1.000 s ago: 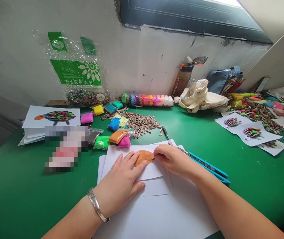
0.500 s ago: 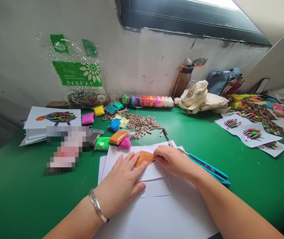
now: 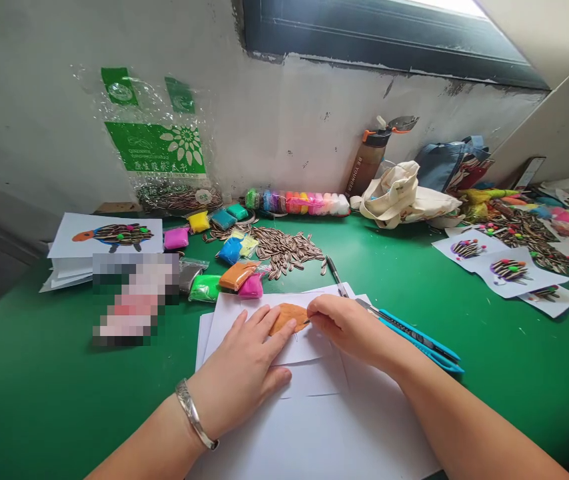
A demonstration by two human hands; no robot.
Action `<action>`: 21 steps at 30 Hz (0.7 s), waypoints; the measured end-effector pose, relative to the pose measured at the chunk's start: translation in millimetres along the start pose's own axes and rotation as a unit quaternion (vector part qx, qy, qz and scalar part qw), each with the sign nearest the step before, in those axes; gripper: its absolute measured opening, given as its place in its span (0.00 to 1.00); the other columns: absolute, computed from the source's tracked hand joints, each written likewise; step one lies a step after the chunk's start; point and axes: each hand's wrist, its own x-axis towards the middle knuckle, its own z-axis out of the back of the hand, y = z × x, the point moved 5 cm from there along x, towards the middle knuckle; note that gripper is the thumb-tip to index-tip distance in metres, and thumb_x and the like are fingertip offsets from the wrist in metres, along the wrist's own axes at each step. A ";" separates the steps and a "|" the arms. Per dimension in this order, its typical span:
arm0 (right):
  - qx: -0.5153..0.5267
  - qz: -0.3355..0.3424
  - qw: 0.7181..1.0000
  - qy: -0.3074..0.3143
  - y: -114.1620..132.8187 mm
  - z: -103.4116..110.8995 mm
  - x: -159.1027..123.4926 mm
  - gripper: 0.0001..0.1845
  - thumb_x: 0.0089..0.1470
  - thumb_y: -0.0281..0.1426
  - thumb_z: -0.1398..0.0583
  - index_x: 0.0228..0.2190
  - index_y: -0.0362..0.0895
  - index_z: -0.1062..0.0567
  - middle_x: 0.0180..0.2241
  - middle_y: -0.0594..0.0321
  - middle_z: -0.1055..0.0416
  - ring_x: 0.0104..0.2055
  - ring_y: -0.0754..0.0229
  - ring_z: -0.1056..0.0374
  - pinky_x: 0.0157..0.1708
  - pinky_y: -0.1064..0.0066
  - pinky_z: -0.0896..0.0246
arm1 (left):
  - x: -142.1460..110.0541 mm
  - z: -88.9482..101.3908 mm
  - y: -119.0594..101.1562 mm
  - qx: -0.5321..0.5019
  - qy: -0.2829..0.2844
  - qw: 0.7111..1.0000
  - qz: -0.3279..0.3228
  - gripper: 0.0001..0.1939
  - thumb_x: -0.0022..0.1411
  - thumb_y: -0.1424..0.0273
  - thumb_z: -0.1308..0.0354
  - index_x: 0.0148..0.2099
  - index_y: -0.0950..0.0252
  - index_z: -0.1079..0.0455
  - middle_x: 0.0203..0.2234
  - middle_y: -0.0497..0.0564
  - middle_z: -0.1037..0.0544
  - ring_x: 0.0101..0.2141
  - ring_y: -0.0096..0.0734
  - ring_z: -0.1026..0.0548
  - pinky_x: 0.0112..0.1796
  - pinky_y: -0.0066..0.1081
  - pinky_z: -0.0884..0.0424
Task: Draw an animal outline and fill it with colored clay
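A flat orange clay shape [image 3: 288, 317] lies on a white sheet of paper [image 3: 264, 355], with a few thin drawn lines below it. My left hand [image 3: 249, 360] rests flat on the paper, fingers spread, the fingertips touching the clay's left and lower edges. At the clay's right edge, my right hand [image 3: 347, 327] is closed in a pinch. A small dark tip shows under its fingers; its kind is too small to make out. More white sheets lie beneath both hands.
Beyond the paper are bagged clay packs [image 3: 238, 275], a sunflower seed pile [image 3: 289, 248] and a pen [image 3: 333, 270]. A blue cutter [image 3: 419, 340] lies by my right forearm. Seed-decorated pictures stand left [image 3: 107, 235] and right [image 3: 509, 270]. A bottle [image 3: 367, 163] leans at the wall.
My right hand has shifted very slightly at the clay's right edge, and the dark tip shows a little more clearly. My left hand stays in place.
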 end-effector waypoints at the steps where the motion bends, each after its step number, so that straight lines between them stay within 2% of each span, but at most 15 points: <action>1: -0.006 0.011 1.000 0.007 2.0 -2.0 -0.7 0.09 0.61 0.24 0.48 0.33 0.44 0.29 0.32 0.64 0.30 0.32 0.63 0.37 0.31 0.73 0.45 | -0.2 -0.3 0.2 0.002 0.002 1.000 0.003 0.30 0.64 0.64 0.45 0.66 0.54 0.45 0.64 0.56 0.42 0.64 0.51 0.48 0.60 0.58 0.48; 5: -0.040 0.039 0.998 0.023 8.1 -9.8 -1.7 0.08 0.60 0.24 0.47 0.34 0.43 0.28 0.33 0.62 0.30 0.33 0.62 0.37 0.32 0.73 0.44 | -0.1 -0.8 0.4 0.006 0.006 1.000 0.008 0.29 0.64 0.64 0.44 0.66 0.54 0.44 0.64 0.56 0.41 0.65 0.53 0.49 0.60 0.59 0.48; 21: -0.081 0.032 0.996 0.007 6.6 -14.7 1.4 0.09 0.61 0.25 0.48 0.32 0.43 0.29 0.32 0.62 0.31 0.33 0.62 0.37 0.33 0.72 0.45 | 0.7 0.1 -0.3 0.008 -0.001 1.000 0.001 0.30 0.64 0.64 0.44 0.66 0.54 0.45 0.64 0.56 0.40 0.64 0.53 0.47 0.59 0.58 0.47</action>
